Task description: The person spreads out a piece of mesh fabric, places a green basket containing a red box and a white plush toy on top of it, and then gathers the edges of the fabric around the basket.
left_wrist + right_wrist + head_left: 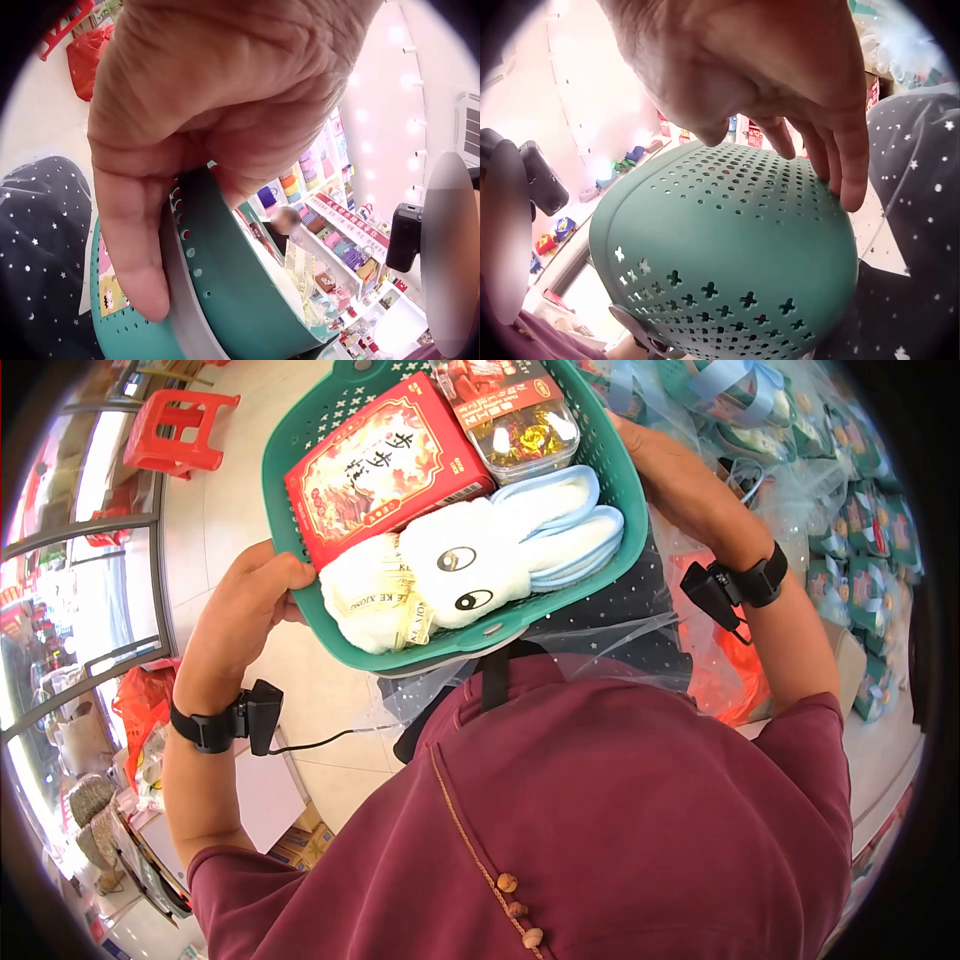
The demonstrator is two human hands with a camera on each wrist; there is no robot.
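Both hands hold a green plastic basket (pixel 630 555) with punched holes, raised in front of the body. At its left corner my left hand (pixel 250 595) grips the rim, thumb on top and fingers down the outer wall beside the grey handle (pixel 184 292). My right hand (pixel 675 470) grips the opposite side; its fingers spread over the perforated wall (pixel 735 247) in the right wrist view. Inside lie a white plush rabbit (pixel 455 560) with blue-lined ears and a ribbon, a red gift box (pixel 385 470), and a clear tub (pixel 525 445) of gold-wrapped pieces.
Several similar wrapped baskets with blue bows (pixel 865 590) stand at the right. Clear plastic film (pixel 650 635) and a star-patterned dark cloth (pixel 600 630) lie below the basket. A red stool (pixel 180 432) stands at far left, near glass doors. Stocked shelves (pixel 345 255) appear beyond.
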